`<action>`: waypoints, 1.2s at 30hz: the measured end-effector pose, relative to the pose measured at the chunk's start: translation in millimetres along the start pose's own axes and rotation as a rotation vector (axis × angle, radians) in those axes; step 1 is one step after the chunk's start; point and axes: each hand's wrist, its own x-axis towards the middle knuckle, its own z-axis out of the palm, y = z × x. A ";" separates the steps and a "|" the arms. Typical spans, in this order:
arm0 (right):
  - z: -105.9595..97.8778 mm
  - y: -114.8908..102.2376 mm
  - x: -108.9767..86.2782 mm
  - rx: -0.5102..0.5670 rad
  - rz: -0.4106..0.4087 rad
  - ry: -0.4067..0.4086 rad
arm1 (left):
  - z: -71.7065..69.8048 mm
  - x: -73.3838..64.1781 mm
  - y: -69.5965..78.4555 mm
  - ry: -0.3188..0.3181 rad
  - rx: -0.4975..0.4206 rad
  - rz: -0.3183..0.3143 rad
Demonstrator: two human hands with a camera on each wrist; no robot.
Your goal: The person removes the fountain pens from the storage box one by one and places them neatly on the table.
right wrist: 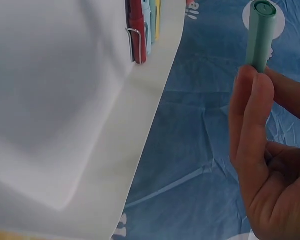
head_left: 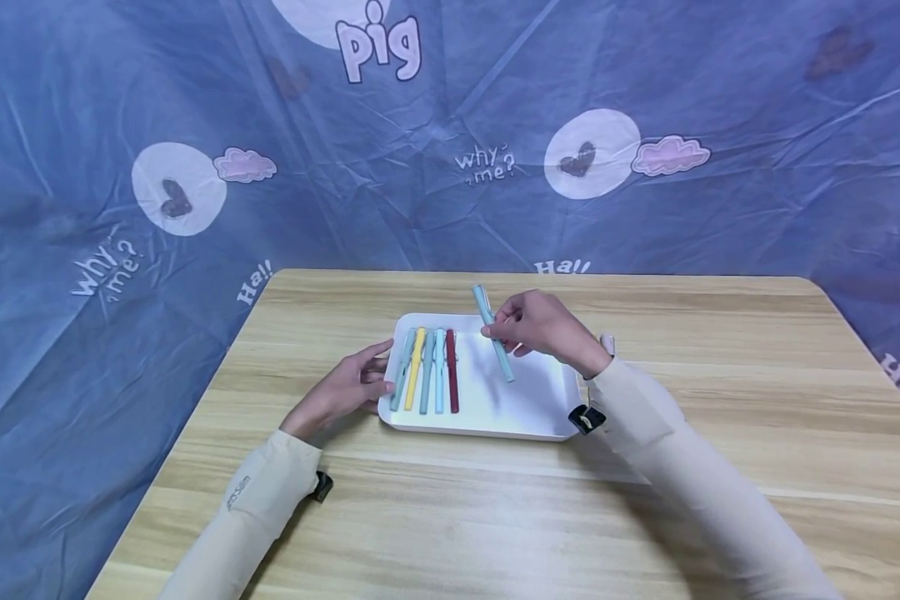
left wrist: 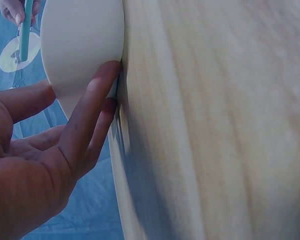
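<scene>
**Teal pen (head_left: 503,360) pinched above a white tray (head_left: 540,400)**

The teal pen is raised over the right part of the tray, clear of its floor, its far end reaching past the far rim in the head view. The right hand (head_left: 543,325) pinches it between thumb and fingertips partway along its length; the right wrist view shows one end sticking up above the fingers.

Five more pens lie side by side in the left part of the tray, running roughly from the far rim to the near one. From left to right come a grey-green pen (head_left: 402,371), a yellow pen (head_left: 415,369), a grey-blue pen (head_left: 427,375), a light blue pen (head_left: 440,375) and a dark red pen (head_left: 452,375), the nearest of the row to the raised one.

The left hand (head_left: 345,392) grips the tray's left end, with thumb and fingers set against its edge and outer side.

The tray rests on a wood-grained desk (head_left: 450,517). Pale sleeves (head_left: 645,408) cover both forearms. Behind the desk hangs a blue cloth (head_left: 420,208) printed with hearts, clouds and lettering, including "pig" and "why me?".
</scene>
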 end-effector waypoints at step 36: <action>-42.0 65.4 -56.2 0.064 0.064 0.190 | 0.9 3.0 -2.8 0.005 0.018 -0.005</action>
